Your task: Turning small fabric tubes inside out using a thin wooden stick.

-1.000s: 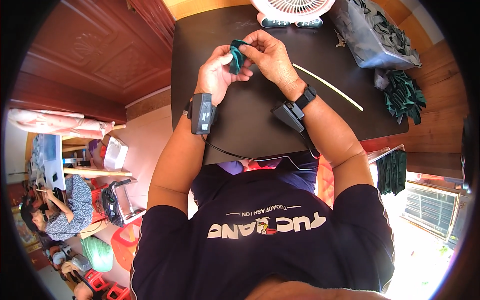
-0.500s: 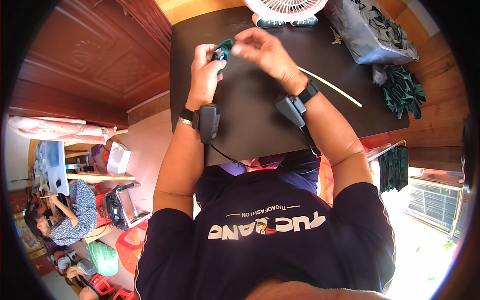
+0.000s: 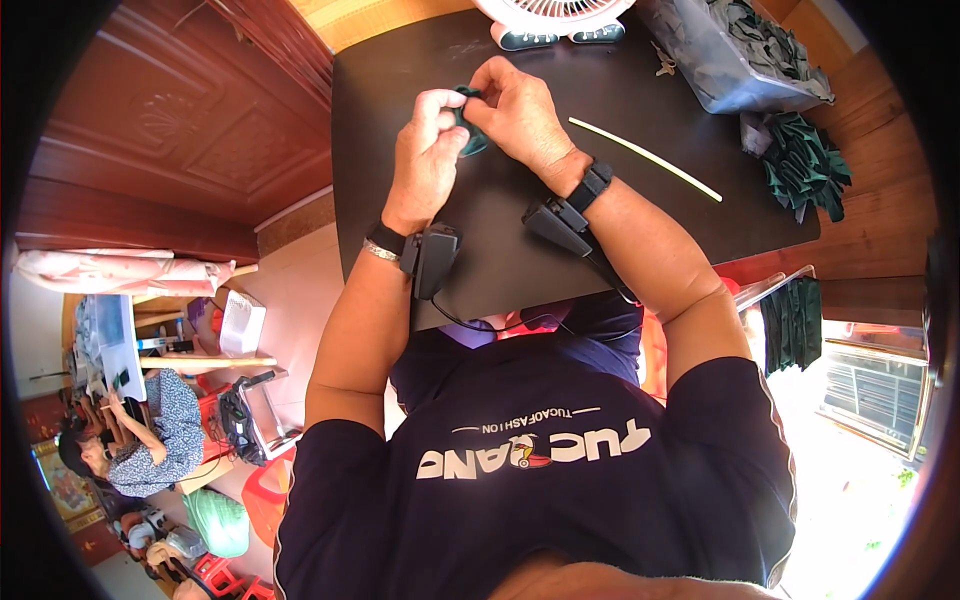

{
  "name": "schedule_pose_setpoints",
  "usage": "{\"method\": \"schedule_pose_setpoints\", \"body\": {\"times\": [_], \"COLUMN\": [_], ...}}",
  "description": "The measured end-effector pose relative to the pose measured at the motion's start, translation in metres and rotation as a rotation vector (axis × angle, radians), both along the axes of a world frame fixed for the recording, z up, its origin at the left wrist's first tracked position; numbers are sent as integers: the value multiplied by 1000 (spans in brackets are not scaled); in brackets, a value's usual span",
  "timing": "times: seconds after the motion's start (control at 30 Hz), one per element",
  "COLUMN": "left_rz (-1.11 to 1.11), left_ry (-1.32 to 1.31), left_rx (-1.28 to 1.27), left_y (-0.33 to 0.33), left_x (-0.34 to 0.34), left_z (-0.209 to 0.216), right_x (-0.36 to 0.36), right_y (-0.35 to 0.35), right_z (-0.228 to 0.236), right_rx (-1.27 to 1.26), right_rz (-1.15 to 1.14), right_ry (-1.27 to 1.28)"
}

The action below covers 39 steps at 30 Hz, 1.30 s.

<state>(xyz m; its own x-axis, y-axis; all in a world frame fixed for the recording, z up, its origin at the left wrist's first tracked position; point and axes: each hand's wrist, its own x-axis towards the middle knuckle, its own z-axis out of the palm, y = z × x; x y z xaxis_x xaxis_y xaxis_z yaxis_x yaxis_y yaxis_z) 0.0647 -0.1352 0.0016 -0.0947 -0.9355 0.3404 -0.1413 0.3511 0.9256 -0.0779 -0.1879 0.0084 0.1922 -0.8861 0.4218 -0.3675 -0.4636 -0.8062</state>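
Observation:
A small dark green fabric piece (image 3: 474, 140) is held between my two hands above the dark table (image 3: 480, 230), partly hidden by the fingers. My left hand (image 3: 425, 155) pinches its left side with thumb and fingers. From the right, my right hand (image 3: 518, 112) closes its fingertips on the upper edge of the same cloth. The two hands nearly touch. On the table to the right of my right hand lies a thin pale green strip (image 3: 645, 158).
A white fan (image 3: 560, 15) stands at the table's far edge. At the far right sits a clear plastic bin (image 3: 735, 90) of grey fabric pieces, with a dark green fabric bundle (image 3: 805, 165) beside it. Small keys (image 3: 664, 60) lie near the bin. Another person (image 3: 160, 440) sits at far left.
My right hand has come down and left onto the green fabric, its fingers now pinching it. The left hand has shifted slightly right and turned with the cloth.

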Motion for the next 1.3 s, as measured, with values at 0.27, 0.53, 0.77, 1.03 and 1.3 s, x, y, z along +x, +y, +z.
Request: {"method": "schedule_pose_setpoints", "body": {"times": [0.27, 0.53, 0.77, 1.03, 1.3], "left_rz": [211, 509, -198, 7, -43], "left_ry": [189, 258, 502, 646, 844], "left_rx": [-58, -68, 427, 522, 445], "left_y": [3, -5, -11, -16, -24], "left_x": [-9, 4, 12, 32, 24], "left_z": [0, 3, -1, -7, -5], "right_x": [-10, -7, -6, -79, -174], "right_y": [-10, -3, 5, 1, 56], "right_z": [-2, -4, 9, 61, 10], "right_rx": [359, 68, -97, -237, -74], "right_rz": [264, 190, 193, 44, -246], "right_ry": [-444, -176, 118, 755, 1013]}}
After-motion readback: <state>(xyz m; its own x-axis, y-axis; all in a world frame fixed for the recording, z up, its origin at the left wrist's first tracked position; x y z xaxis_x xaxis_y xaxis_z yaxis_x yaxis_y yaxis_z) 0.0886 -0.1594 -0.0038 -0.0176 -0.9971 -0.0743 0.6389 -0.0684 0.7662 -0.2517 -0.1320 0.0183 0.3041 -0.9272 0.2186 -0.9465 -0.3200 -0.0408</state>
